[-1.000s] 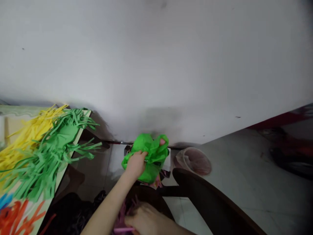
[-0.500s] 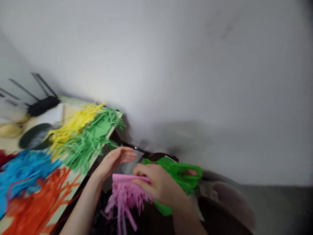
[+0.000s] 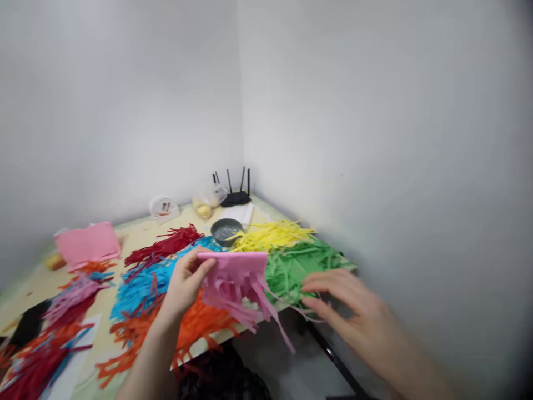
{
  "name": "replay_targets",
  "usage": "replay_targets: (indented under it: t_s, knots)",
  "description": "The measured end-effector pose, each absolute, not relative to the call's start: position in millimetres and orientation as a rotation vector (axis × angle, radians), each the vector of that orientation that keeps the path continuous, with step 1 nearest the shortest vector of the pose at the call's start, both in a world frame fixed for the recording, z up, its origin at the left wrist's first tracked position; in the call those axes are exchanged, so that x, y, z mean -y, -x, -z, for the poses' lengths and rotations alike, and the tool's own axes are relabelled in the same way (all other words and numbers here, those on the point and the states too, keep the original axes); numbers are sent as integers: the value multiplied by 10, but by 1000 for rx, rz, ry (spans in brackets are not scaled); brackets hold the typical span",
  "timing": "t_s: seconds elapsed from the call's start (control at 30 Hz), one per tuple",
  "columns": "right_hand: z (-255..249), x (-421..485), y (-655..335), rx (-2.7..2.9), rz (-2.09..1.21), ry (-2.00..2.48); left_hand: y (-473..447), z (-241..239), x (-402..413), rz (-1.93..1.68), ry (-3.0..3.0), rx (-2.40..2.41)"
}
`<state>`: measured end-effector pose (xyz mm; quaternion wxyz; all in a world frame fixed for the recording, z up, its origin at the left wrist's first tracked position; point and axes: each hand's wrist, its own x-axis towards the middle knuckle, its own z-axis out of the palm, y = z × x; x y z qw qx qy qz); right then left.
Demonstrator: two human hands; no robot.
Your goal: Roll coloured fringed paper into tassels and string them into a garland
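Note:
A pink fringed paper [image 3: 235, 264], with a folded straight top edge and cut strips dangling, hangs above the table's front edge. My left hand [image 3: 189, 275] pinches its left end between thumb and fingers. To the right of the paper, my right hand [image 3: 345, 305] is blurred, its thumb and fingers apart near the ends of thin pink strips; whether it touches one I cannot tell. Behind the paper lie green fringed paper [image 3: 300, 266], yellow fringed paper [image 3: 270, 236], blue fringed paper [image 3: 144, 286] and orange fringed paper [image 3: 204, 322].
On the table [image 3: 94, 355] are red fringed paper [image 3: 166, 244], a dark round bowl [image 3: 225, 230], a black router [image 3: 236, 198], a white tape roll [image 3: 162, 206] and a pink pouch-like item [image 3: 88, 244]. Mixed fringe bundles [image 3: 70, 305] lie at left. A wall [image 3: 395, 166] stands close on the right.
My view has swung left from the green bag and the floor to the table. The pink fringed paper has passed from my right hand to my left. The right hand is now apart from its folded edge.

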<state>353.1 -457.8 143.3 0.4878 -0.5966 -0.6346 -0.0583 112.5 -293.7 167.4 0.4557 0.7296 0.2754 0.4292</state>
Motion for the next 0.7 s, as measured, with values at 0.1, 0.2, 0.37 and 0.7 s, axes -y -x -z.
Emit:
replay_targets:
  t_s: [0.1, 0.2, 0.37, 0.7]
  knots:
    - [-1523, 4272, -3263, 1440, 197, 1324, -661, -1696, 2813, -1129, -1675, -699]
    - [-1648, 3847, -2779, 1606, -198, 1168, -314, -1687, 2697, -1141, -1565, -715]
    - [-1694, 3159, -1961, 1742, -389, 1168, 18, -1683, 2440, -1247, -1641, -864]
    - [-1496, 2549, -1170, 1863, -235, 1040, 223, -1551, 2479, -1404, -1689, -830]
